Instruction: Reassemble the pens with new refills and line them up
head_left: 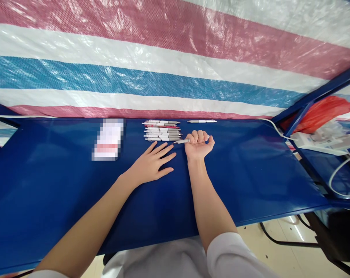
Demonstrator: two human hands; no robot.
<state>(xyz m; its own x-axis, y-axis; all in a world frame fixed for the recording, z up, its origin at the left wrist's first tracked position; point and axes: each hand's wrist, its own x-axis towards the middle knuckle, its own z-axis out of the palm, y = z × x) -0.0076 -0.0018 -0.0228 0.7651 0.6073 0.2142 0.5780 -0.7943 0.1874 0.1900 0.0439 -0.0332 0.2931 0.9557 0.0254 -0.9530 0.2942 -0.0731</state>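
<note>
The right hand [198, 145] is clenched around a pen [180, 141] at four o'clock of the row of pens [162, 130], while the left hand [152, 164], fingers released, lies flat on the table [250, 173].

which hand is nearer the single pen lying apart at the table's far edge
Right. The right hand, fisted on another pen, is just on the near side of the single pen. The left hand lies flat farther left, before the pen pile.
</note>
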